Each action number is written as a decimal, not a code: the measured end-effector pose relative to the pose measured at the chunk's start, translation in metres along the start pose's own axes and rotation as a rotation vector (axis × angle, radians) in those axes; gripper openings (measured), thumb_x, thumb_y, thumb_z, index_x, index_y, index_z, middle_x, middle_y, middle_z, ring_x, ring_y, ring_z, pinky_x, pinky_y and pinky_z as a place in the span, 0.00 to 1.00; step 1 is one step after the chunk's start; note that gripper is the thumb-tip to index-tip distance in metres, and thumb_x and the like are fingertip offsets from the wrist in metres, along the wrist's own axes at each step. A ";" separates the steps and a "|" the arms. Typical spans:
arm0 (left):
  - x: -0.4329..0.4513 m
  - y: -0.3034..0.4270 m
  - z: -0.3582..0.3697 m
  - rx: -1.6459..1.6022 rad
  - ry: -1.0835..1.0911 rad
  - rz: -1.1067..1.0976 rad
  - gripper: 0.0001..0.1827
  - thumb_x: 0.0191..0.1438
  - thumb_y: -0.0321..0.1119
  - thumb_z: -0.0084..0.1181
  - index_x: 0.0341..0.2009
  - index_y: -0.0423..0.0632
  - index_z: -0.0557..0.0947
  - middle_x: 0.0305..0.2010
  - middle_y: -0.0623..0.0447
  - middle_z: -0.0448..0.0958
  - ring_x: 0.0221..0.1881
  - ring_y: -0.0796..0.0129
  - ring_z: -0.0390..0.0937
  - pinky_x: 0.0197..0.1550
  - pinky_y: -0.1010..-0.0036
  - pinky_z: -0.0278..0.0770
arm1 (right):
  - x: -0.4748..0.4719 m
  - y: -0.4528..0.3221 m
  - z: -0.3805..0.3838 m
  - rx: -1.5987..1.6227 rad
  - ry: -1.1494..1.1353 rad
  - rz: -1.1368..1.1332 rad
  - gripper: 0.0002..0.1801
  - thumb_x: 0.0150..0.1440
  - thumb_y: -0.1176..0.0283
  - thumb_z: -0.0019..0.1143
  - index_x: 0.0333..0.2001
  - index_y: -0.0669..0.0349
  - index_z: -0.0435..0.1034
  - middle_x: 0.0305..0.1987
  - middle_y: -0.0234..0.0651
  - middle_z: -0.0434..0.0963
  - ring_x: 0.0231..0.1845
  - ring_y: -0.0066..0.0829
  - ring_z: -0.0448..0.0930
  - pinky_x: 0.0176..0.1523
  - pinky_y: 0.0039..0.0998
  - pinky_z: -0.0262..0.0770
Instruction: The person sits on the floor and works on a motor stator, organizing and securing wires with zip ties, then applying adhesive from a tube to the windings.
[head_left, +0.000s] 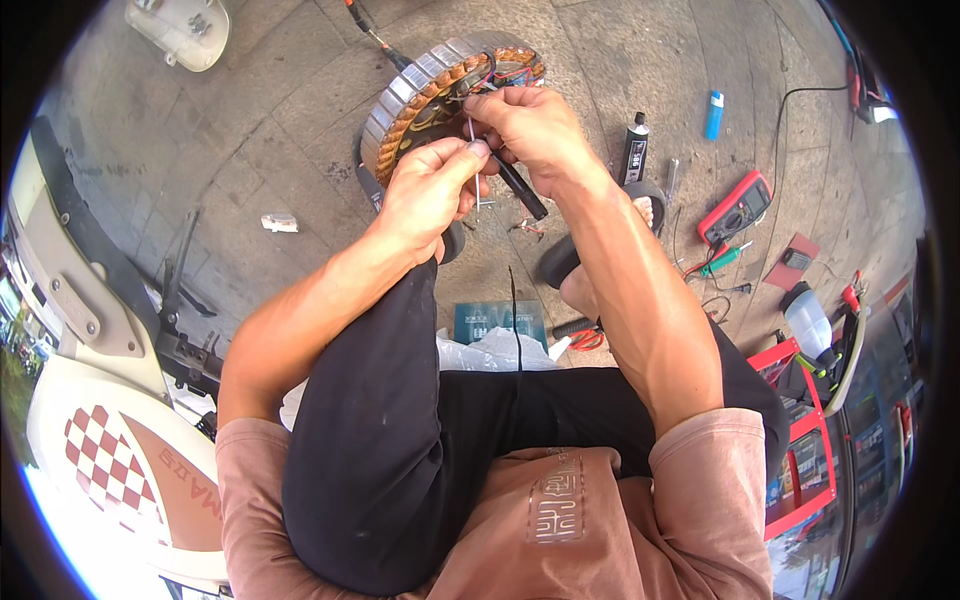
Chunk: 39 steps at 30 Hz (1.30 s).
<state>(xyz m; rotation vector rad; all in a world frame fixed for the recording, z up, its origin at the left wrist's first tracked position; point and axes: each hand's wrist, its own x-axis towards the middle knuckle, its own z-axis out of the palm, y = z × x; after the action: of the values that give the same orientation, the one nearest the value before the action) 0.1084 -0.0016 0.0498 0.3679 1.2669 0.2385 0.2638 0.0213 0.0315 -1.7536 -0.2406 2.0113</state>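
Observation:
Before me, tilted on the paving, is a ring-shaped motor stator (420, 78) with a laminated metal rim and copper windings. Thin red, blue and black wires (517, 75) show inside its far right part. My left hand (439, 176) pinches a thin whitish strip or sleeve (478, 196) between thumb and fingers. The fingertips of my right hand (529, 124) grip its upper part, close to the wires; what else they touch is hidden. A black rod (523, 191) slants out below my right hand, and I cannot tell whether that hand holds it.
To the right lie a black tube of sealant (635, 150), a blue lighter (715, 116), a red multimeter (735, 210) and a green-handled tool (724, 259). A red rack (806, 427) stands near my right knee. A cream scooter body (97, 442) borders the left. A teal box (499, 319) lies between my legs.

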 end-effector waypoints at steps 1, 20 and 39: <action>0.000 -0.001 0.001 0.014 0.009 0.022 0.12 0.66 0.39 0.54 0.34 0.45 0.82 0.26 0.58 0.77 0.21 0.81 0.67 0.25 0.84 0.64 | 0.000 0.001 0.002 0.010 0.016 -0.013 0.10 0.59 0.66 0.63 0.33 0.63 0.78 0.26 0.30 0.79 0.23 0.17 0.73 0.25 0.22 0.66; -0.002 -0.004 0.004 0.400 0.073 0.280 0.15 0.62 0.37 0.55 0.25 0.41 0.80 0.19 0.56 0.73 0.22 0.76 0.69 0.26 0.73 0.67 | 0.006 0.013 0.004 0.078 0.013 -0.059 0.07 0.58 0.71 0.61 0.33 0.66 0.77 0.30 0.34 0.82 0.27 0.18 0.74 0.32 0.22 0.71; -0.018 0.004 0.006 0.639 0.025 0.392 0.17 0.60 0.34 0.54 0.22 0.39 0.70 0.16 0.48 0.64 0.20 0.69 0.62 0.26 0.65 0.65 | 0.012 0.005 0.006 0.071 -0.044 -0.056 0.10 0.60 0.71 0.59 0.39 0.68 0.79 0.34 0.37 0.83 0.30 0.19 0.74 0.37 0.22 0.70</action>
<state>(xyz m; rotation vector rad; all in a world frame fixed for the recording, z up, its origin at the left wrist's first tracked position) 0.1087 -0.0055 0.0689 1.1690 1.2680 0.1631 0.2559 0.0227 0.0197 -1.6431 -0.2273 1.9962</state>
